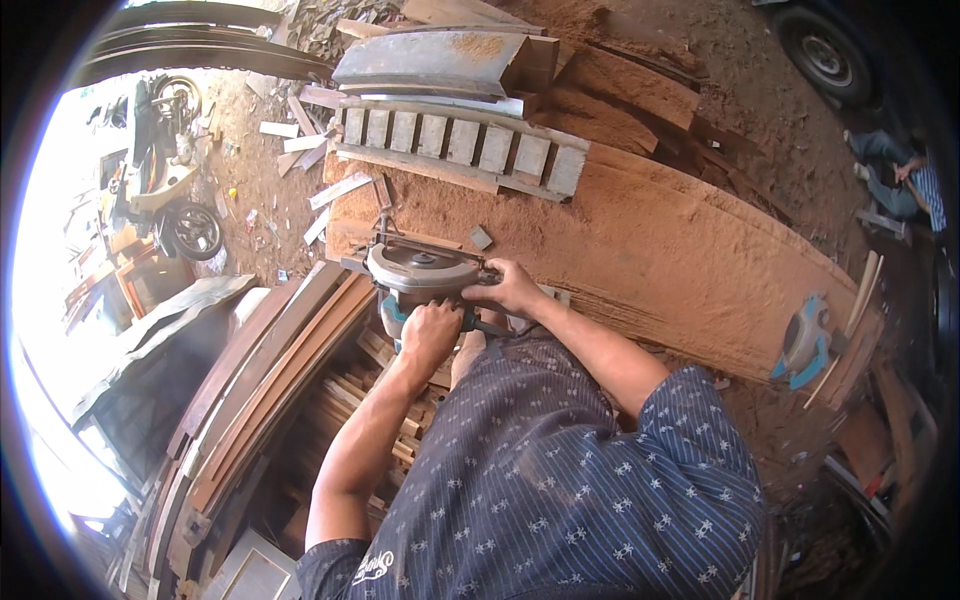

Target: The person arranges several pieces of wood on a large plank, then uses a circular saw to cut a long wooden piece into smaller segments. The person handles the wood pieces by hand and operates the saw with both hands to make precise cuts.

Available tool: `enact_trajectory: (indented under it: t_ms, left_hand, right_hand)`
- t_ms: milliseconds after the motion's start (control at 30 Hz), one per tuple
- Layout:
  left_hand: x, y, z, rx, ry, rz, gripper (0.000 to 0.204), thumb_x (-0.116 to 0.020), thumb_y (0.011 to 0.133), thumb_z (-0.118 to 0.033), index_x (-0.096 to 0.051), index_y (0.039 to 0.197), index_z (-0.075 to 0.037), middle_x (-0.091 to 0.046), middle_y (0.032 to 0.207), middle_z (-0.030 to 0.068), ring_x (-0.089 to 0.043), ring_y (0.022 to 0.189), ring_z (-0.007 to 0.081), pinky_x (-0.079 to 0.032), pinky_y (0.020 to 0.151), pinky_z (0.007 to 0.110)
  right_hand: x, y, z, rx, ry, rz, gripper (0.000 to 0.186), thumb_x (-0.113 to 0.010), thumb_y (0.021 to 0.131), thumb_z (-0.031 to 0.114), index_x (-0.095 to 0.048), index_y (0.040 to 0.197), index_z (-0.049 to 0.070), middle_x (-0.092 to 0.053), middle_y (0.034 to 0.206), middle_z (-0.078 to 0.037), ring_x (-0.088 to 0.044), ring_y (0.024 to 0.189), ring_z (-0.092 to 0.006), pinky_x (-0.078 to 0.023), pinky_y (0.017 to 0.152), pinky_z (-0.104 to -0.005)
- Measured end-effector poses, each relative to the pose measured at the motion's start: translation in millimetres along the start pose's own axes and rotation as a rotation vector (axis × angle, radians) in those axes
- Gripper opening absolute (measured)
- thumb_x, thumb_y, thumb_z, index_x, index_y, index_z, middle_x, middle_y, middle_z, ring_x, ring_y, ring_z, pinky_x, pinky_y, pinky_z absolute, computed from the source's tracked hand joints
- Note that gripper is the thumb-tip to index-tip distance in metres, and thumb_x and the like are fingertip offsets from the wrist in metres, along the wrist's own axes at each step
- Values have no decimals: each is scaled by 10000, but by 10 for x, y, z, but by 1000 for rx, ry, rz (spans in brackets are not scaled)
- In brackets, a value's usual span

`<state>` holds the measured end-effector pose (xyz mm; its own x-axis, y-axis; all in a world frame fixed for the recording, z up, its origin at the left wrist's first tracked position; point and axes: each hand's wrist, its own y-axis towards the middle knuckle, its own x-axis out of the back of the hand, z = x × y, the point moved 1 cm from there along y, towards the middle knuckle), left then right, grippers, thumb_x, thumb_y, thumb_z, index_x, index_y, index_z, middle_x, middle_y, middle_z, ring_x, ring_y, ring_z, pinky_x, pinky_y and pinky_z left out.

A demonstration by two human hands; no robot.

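A circular saw with a grey guard and teal body is at the left end of a sawdust-covered wooden slab, close in front of my body. My left hand is closed around the near side of its body. From the right, my right hand grips the saw's other end, its fingers curled and partly hidden. The blade and what lies under it cannot be seen. Just beyond the saw, a small offcut rests on the slab.
A slatted wooden frame lies along the far side. Another teal saw sits at the slab's right end. Long planks are stacked to my left, near a motorcycle. Someone in a striped top is at the far right, below a vehicle wheel.
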<state>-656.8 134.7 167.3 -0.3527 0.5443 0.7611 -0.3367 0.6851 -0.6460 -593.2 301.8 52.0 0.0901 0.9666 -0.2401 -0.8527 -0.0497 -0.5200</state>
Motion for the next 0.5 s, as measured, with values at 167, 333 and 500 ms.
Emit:
enact_trajectory:
  t_ms: [167,333,500]
  left_hand:
    - [23,-53,-37,26,-32,-8,190,-605,866,-130,-702,1023,-86,-703,993,106,-713,919,274,-571,764,393]
    - [60,-76,6,8,-40,-6,246,-601,870,-119,-689,1098,-88,-694,1033,113,-704,961,273,-565,790,398]
    - [200,-176,107,-16,-96,10,363,-633,848,-133,-666,1209,-107,-685,1055,99,-691,995,283,-568,796,399]
  right_hand:
    - [-87,-129,-134,-9,-164,-87,654,-878,706,512,-735,1085,-1,-761,1022,-160,-732,934,-255,-555,838,-374]
    - [-178,-122,-257,23,-147,-212,660,-884,681,539,-743,1032,-2,-752,964,-186,-732,900,-302,-554,816,-398]
    - [-122,-125,-204,3,-229,-245,685,-898,648,559,-720,937,-36,-736,909,-205,-726,872,-303,-553,789,-397]
